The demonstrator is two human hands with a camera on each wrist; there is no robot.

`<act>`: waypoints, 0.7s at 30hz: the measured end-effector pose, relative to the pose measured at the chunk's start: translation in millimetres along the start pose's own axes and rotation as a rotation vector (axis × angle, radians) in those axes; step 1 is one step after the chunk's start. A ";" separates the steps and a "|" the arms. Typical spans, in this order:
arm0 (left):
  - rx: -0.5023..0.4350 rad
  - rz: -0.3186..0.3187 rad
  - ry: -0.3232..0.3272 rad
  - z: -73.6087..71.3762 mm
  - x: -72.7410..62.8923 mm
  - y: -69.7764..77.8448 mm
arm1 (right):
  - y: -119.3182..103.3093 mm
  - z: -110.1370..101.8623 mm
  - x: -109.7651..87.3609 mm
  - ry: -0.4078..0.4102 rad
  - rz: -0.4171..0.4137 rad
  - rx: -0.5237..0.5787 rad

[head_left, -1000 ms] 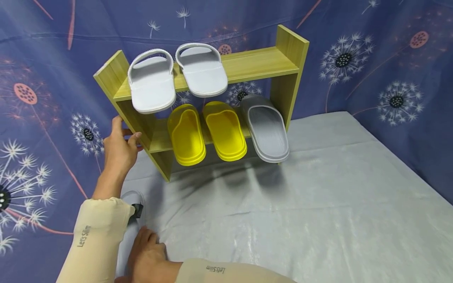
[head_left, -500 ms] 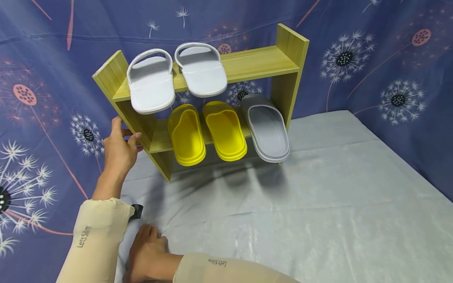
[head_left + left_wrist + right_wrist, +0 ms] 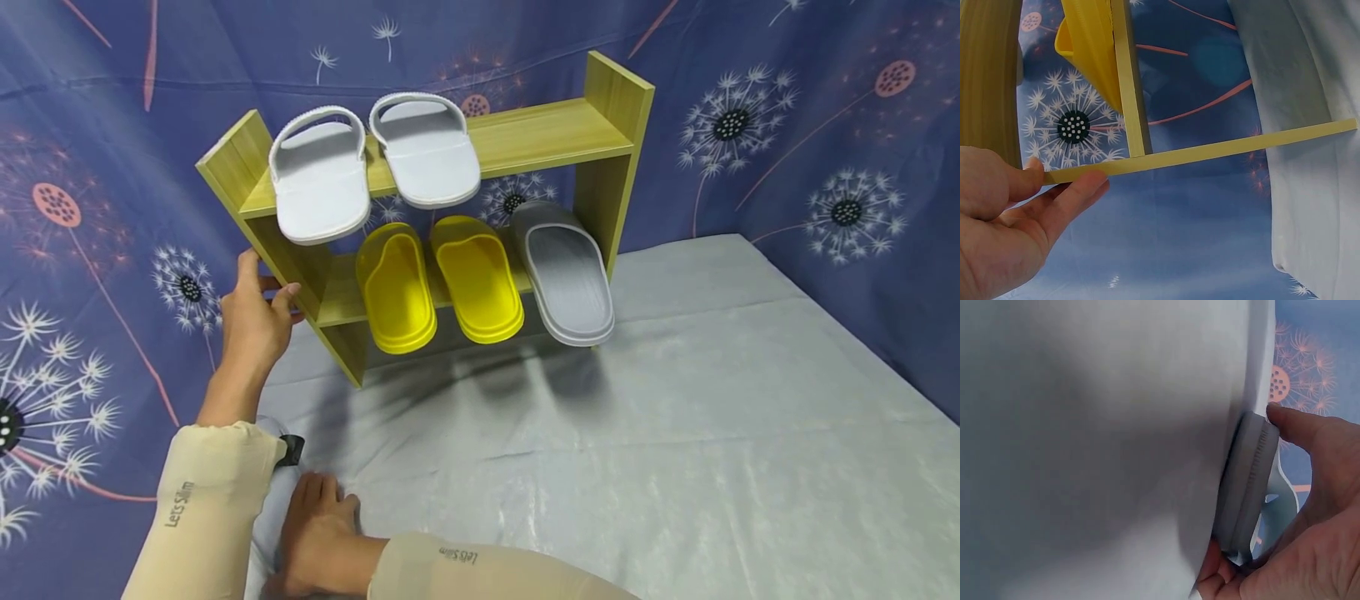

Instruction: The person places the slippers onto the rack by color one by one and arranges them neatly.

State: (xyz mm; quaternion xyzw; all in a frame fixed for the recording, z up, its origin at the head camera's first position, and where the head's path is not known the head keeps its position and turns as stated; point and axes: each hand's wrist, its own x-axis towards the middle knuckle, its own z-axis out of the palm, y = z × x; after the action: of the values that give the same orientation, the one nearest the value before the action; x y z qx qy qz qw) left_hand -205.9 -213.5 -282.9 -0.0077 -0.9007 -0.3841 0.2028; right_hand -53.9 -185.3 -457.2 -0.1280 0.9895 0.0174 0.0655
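Note:
My left hand (image 3: 255, 312) grips the left side panel of the wooden shoe rack (image 3: 607, 192); in the left wrist view thumb and fingers pinch the panel's edge (image 3: 1210, 153). Low at the left, my right hand (image 3: 322, 533) holds a grey slipper (image 3: 1247, 481) by its edge, thumb on one side and fingers on the other. In the head view that slipper is mostly hidden. Two white slippers (image 3: 322, 179) sit on the upper shelf. Two yellow slippers (image 3: 397, 292) and one grey slipper (image 3: 570, 279) stand on the lower shelf, toes inward.
A pale curved strap (image 3: 1282, 506) shows behind the held slipper. Grey cloth (image 3: 600, 467) covers the surface in front of the rack. A blue dandelion-print curtain (image 3: 750, 133) hangs behind and along both sides. Upper shelf wood (image 3: 547, 133) shows right of the white pair.
My right hand has shifted slightly to the right and turned a little. A pale rounded shape near my left sleeve shows less than before. Left hand and rack stay in place.

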 end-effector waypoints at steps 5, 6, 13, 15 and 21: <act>-0.012 -0.004 -0.011 -2.2 -1.4 1.5 | 1.4 -3.5 -0.7 0.016 -0.015 -0.015; -0.011 -0.003 -0.011 -2.9 -1.9 1.7 | 3.5 -4.6 -0.7 0.015 -0.030 -0.016; -0.019 0.006 0.001 0.5 -1.8 -0.8 | 35.9 -11.9 2.0 0.027 -0.128 0.109; -0.031 0.005 0.001 0.7 -2.0 -0.9 | 45.4 -15.0 0.7 0.053 -0.144 0.132; -0.023 -0.005 -0.005 -0.7 -1.7 -0.1 | 73.7 -28.1 -5.5 0.074 -0.217 0.118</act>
State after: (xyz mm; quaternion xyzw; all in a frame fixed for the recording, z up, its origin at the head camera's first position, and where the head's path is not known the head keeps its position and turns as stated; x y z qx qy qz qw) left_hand -204.1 -213.8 -283.1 -0.0088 -0.8967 -0.3950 0.1994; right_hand -71.0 -114.1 -427.3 -0.2308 0.9708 -0.0528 0.0379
